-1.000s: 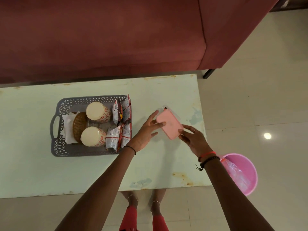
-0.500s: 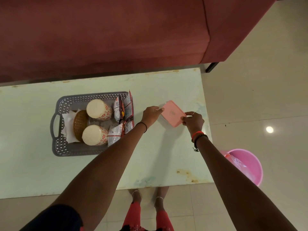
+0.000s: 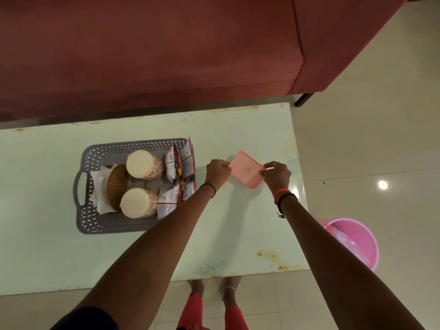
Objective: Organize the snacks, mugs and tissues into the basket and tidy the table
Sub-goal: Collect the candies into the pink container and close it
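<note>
Now both hands pinch a flat pink box (image 3: 247, 169) just right of the basket (image 3: 114, 145). The left hand (image 3: 217, 173) takes the edge nearer the basket and the right hand (image 3: 277, 176) the far corner, probably to keep the box level or to work it open. Its shadow suggests it is lifted off the table (image 3: 47, 246). Inside the basket, the snacks (image 3: 177, 167) stand against the right wall, two mugs (image 3: 144, 164) fill the middle and the tissues (image 3: 98, 184) lie at the left end. Packed this tightly, everything fits.

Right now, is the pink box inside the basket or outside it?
Outside: left hand and right hand hold the pink box over the table, beside the basket.
</note>
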### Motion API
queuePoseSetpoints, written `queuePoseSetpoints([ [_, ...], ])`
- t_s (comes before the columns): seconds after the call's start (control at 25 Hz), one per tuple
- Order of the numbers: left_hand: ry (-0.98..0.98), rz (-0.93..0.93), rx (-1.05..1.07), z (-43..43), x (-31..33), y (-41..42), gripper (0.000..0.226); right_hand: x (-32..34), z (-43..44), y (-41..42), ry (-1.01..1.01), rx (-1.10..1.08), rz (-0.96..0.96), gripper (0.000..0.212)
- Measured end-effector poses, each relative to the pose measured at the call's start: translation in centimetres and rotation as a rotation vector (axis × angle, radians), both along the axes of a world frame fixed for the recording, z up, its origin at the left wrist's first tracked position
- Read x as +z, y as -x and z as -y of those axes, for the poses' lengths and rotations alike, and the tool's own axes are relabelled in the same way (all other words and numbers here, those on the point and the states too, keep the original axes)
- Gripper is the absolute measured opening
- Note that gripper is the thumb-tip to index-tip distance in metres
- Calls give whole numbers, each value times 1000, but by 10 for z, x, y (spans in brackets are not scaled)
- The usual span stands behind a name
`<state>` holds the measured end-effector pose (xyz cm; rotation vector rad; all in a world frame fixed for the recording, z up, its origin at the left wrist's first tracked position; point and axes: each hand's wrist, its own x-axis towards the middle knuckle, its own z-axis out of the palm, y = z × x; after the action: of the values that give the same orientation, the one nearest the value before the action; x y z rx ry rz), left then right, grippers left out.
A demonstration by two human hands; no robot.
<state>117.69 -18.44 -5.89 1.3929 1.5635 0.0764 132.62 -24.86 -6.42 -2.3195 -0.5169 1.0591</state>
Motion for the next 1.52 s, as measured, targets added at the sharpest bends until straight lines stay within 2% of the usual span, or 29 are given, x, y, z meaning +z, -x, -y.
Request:
queuePoseSetpoints([
  [0.12, 28, 79, 117, 0, -6, 0, 13, -4, -2, -3, 27, -1, -18, 18],
  [0.2, 33, 68, 163, -1, -11, -2, 18, -5, -4, -6, 58, 14, -22, 17],
  [0.32, 64, 12, 154, -3, -10, -6, 12, -4, -7, -10, 90, 23, -78, 18],
  [0.4, 98, -8, 163, -6, -6, -8, 17, -3, -9, -14, 95, 8, -147, 19],
  [0.52, 110, 33, 184, -2, -2, -5, 9, 1, -11, -18, 91, -26, -227, 16],
  [0.68, 161, 169, 424, 20, -3, 0, 34, 6, -1, -8, 70, -94, -335, 22],
  [0.84, 83, 50, 181, 50, 5, 0, 59, 3, 28, 28, 79, -247, -445, 24],
  [0.92, -124, -97, -30, 61, 8, 4, 78, 1, 39, 39, 89, -274, -509, 20],
  [1.0, -321, -189, -346, 66, 5, 8, 79, -1, 41, 41, 107, -246, -501, 22],
  [1.08, -334, -210, -559, 68, 3, 10, 76, 0, 34, 36, 147, -138, -389, 33],
  [1.16, -326, -218, -572, 67, 1, 11, 75, 3, 20, 29, 152, -22, -235, 40],
  [1.24, -328, -201, -527, 67, 0, 9, 70, 5, 5, 22, 75, 63, -144, 36],
  [1.36, -305, -193, -471, 66, 2, 5, 67, 4, -18, 18, -1, 135, -189, 30],
  [1.52, -218, -165, -394, 66, 5, -2, 62, 2, -33, 13, 35, 177, -224, 20],
])
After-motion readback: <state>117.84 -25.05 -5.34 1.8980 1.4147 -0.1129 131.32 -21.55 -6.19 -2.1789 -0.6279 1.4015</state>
